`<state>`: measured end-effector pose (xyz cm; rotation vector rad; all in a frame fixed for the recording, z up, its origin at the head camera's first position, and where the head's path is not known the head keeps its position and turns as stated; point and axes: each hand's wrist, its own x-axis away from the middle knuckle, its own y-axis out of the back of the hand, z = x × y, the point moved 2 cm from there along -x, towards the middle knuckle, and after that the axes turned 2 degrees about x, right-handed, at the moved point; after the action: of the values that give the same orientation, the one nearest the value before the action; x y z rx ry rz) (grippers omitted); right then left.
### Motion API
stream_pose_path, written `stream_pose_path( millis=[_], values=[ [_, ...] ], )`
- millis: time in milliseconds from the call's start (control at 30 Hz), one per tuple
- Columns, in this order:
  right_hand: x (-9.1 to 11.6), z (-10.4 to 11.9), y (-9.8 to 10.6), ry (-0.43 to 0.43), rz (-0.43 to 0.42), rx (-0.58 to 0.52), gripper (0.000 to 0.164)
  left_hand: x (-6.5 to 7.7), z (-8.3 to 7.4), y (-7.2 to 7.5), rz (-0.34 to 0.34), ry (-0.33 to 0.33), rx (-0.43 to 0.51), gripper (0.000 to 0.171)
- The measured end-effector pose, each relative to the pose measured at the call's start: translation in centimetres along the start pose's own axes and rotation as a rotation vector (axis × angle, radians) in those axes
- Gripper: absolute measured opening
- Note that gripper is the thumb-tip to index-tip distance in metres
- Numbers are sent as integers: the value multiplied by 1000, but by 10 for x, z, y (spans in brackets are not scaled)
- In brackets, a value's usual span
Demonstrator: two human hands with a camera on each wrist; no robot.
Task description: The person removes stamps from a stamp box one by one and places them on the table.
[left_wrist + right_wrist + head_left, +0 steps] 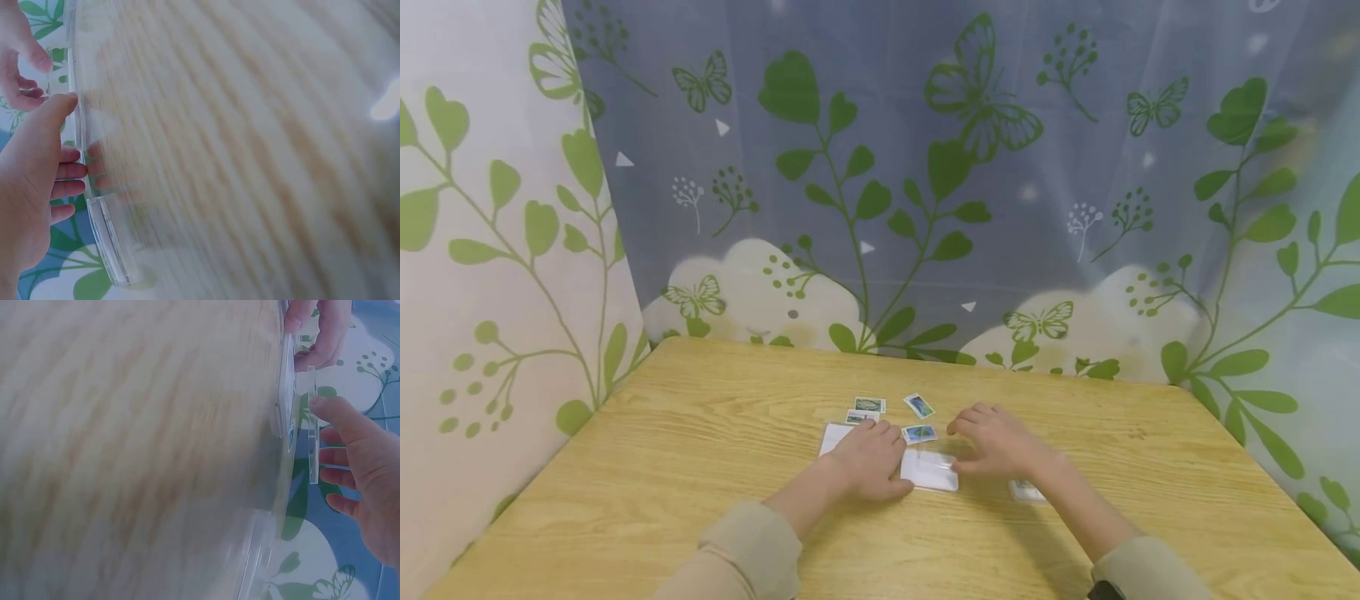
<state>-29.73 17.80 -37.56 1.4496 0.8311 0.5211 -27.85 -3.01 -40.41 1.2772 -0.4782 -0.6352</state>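
Note:
A small clear case with a white inside (pixel 931 477) lies on the table before the hands. My left hand (pixel 868 460) rests at its left side, fingers fairly straight on the tabletop; in the left wrist view its thumb (pixel 62 107) touches the case's edge. Over the case, my right hand (pixel 1000 442) pinches a thin clear plastic plate (pixel 314 434), held apart from the case and edge-on in the right wrist view. Stamp-like picture cards lie just beyond: a blue-green one (pixel 920 433), a tilted one (pixel 918 406) and a green one (pixel 870 404).
Partly under the left hand sits another white-filled case (pixel 835 437). A clear case (pixel 1026 491) lies beneath the right forearm. The wooden table (pixel 715 417) meets a patterned curtain (pixel 880 250) at its back and sides.

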Motion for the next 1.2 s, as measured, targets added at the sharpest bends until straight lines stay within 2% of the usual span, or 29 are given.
stream_pose_path(
  millis=[333, 500, 700, 1033, 1200],
  values=[
    [-4, 6, 0, 24, 28, -14, 44, 0, 0, 0, -15, 3, -30, 65],
    [-6, 10, -1, 21, 63, -21, 44, 0, -1, -1, -20, 3, -26, 63],
    [-6, 13, -5, 40, 64, -22, 42, -1, -3, -1, -26, 2, -17, 63],
    [-10, 17, -7, 97, 39, -18, 46, 1, 1, 0, -32, 2, 74, 69],
    [-13, 20, -6, 88, 71, -17, 46, 1, 3, 1, -70, -29, 61, 69]
  ],
)
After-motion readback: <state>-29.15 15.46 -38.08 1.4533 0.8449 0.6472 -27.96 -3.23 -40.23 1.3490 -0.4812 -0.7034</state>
